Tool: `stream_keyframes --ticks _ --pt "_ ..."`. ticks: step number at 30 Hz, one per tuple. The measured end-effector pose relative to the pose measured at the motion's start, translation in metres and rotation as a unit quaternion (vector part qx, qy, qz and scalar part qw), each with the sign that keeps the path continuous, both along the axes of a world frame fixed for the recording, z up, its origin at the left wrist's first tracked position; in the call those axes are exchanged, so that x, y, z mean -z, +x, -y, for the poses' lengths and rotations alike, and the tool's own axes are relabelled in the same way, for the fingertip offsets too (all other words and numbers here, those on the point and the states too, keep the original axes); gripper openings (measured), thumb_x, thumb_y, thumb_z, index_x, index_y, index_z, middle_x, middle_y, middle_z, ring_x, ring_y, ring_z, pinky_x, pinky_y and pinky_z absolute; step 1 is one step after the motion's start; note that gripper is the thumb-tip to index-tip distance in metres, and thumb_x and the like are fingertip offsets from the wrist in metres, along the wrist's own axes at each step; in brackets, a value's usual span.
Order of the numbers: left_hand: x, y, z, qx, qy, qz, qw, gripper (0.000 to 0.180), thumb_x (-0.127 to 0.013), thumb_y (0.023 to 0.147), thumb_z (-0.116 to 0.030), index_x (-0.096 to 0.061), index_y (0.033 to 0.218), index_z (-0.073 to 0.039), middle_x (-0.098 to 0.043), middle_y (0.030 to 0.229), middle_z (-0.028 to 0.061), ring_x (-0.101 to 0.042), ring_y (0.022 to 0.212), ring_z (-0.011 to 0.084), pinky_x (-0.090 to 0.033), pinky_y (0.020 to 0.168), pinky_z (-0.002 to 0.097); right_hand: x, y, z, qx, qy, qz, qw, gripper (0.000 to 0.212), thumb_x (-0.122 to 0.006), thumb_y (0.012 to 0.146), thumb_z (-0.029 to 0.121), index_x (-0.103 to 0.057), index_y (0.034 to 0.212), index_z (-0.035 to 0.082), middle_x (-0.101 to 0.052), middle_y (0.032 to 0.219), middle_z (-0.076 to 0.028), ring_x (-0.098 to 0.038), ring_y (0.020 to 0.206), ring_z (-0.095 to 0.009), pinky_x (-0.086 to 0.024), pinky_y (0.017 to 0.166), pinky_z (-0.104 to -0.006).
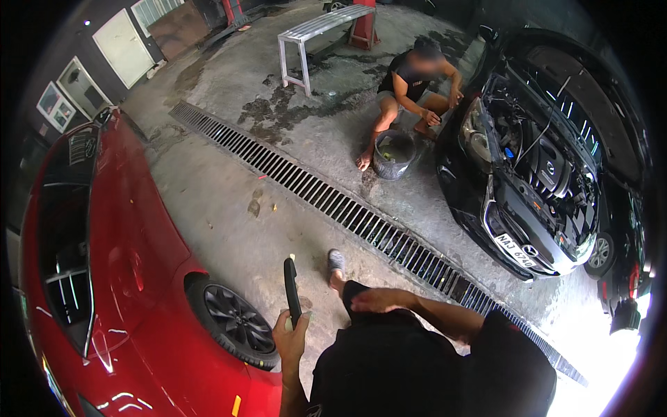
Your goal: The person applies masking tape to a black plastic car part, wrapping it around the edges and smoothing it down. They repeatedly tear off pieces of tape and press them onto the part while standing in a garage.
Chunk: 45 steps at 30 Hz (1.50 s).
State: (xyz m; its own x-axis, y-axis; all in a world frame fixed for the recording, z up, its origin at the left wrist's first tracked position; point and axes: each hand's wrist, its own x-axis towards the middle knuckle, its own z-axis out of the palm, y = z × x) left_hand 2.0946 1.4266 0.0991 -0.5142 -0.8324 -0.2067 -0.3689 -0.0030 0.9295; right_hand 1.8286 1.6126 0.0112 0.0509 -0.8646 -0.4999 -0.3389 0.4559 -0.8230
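Upright in my left hand (290,338) is a slim, slightly curved black piece (291,288) with a pale tip. My fingers and thumb close around its lower end; its exact kind I cannot make out. This hand is beside the front wheel (236,322) of a red car (149,306). My right hand (381,299) crosses in front of my body, close to my dark shorts. It is blurred, so its fingers do not show clearly, and nothing can be seen in it.
A slotted floor drain (313,191) runs diagonally ahead of me. Beyond it, a person (410,87) squats beside a dark bucket (394,156) and a black car (511,208) with its hood raised. A metal bench (323,26) stands farther back.
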Motion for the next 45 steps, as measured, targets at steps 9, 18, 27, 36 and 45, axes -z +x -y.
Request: stream_keyframes --ticks 9,18,27,36,45 --pt "0.025 -0.115 0.159 0.02 0.042 0.053 0.998 0.025 -0.084 0.098 -0.018 -0.075 0.108 0.002 -0.072 0.09 -0.0004 -0.062 0.077 0.0097 -0.053 0.073 0.0291 -0.01 -0.124 0.293 0.31 -0.059 0.078 0.946 0.098 -0.05 0.108 0.077 -0.04 0.172 0.002 -0.06 0.159 -0.026 -0.06 0.146 -0.04 -0.046 0.123 -0.0452" --pt "-0.02 -0.319 0.349 -0.064 0.368 -0.191 0.908 0.029 -0.061 0.114 -0.031 -0.068 0.131 -0.008 -0.067 0.106 0.002 -0.063 0.089 0.0124 -0.051 0.076 0.0275 -0.034 -0.281 0.435 0.523 -0.219 0.242 0.788 0.071 -0.048 0.116 0.064 -0.058 0.153 0.005 -0.073 0.138 -0.016 -0.077 0.103 -0.027 -0.06 0.083 -0.0371" --pt "-0.01 -0.539 0.547 0.072 0.364 -0.303 0.878 0.038 -0.059 0.116 -0.039 -0.066 0.135 -0.007 -0.062 0.095 0.0037 -0.055 0.076 0.0129 -0.046 0.072 0.0309 -0.109 -0.41 0.546 0.467 -0.217 0.162 0.842 0.044 -0.066 0.116 0.022 -0.063 0.156 0.002 -0.077 0.128 -0.006 -0.068 0.107 -0.012 -0.058 0.096 -0.0307" --pt "-0.033 -0.721 0.684 0.236 0.216 -0.249 0.914 0.038 -0.066 0.115 -0.026 -0.062 0.146 -0.005 -0.058 0.098 -0.0025 -0.052 0.078 0.0075 -0.042 0.07 0.0244 -0.158 -0.572 0.691 0.409 -0.249 -0.039 0.877 0.047 -0.07 0.113 0.017 -0.062 0.157 0.003 -0.068 0.139 -0.011 -0.071 0.117 -0.017 -0.056 0.103 -0.0353" --pt "-0.037 -0.904 0.81 0.329 -0.079 -0.149 0.929 0.046 -0.076 0.108 -0.017 -0.064 0.148 0.0 -0.066 0.127 0.0091 -0.065 0.116 0.0193 -0.053 0.102 0.0354 -0.125 -0.769 0.805 0.404 -0.318 -0.1 0.852 0.04 -0.08 0.104 0.013 -0.068 0.141 0.006 -0.079 0.121 -0.018 -0.08 0.089 -0.024 -0.061 0.068 -0.0374"
